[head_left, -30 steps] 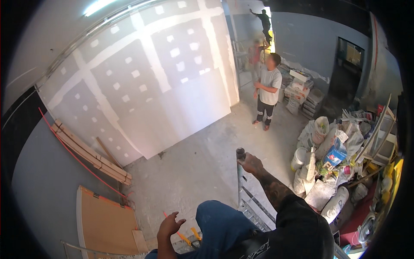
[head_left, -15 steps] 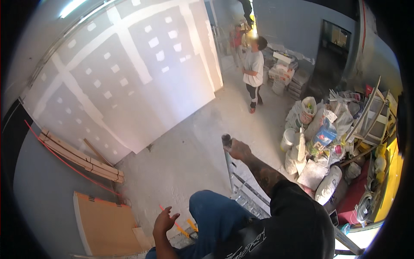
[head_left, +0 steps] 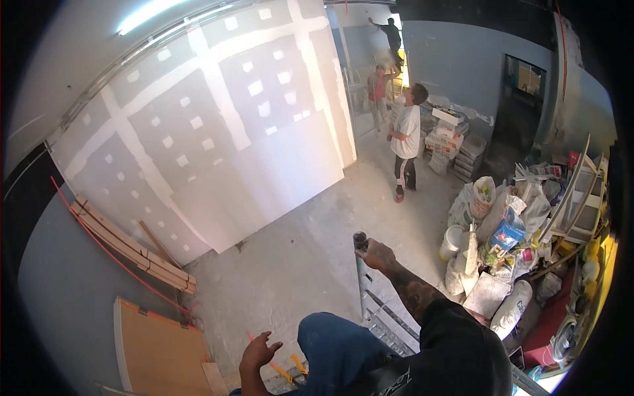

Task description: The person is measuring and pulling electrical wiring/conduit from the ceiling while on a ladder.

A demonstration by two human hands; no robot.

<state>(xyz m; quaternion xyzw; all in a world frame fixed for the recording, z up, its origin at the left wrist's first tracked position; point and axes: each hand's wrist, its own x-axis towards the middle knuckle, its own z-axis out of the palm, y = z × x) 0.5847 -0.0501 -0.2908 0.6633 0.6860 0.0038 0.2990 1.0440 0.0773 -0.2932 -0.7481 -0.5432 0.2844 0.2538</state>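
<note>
My right hand (head_left: 375, 254) grips the top of an upright metal scaffold post (head_left: 361, 280) in the middle of the view; a metal platform (head_left: 386, 336) and rungs lie below it. My left hand (head_left: 261, 350) hangs in the air beside my bent blue-clad knee (head_left: 333, 340), fingers apart and holding nothing. Yellow-handled tools (head_left: 297, 363) show partly below that hand.
A taped plasterboard wall (head_left: 211, 119) spans the back, with bundled timber (head_left: 132, 244) at left. A co-worker in white (head_left: 405, 138) stands on the floor; another in red (head_left: 378, 89) and one climbing (head_left: 393, 39) are behind. Sacks and buckets (head_left: 495, 257) are piled right; a board (head_left: 148, 350) leans lower left.
The whole view shifted up and left, then partly back down. The co-worker in white has turned side-on. My right hand stays on the post; my left hand stays beside my knee.
</note>
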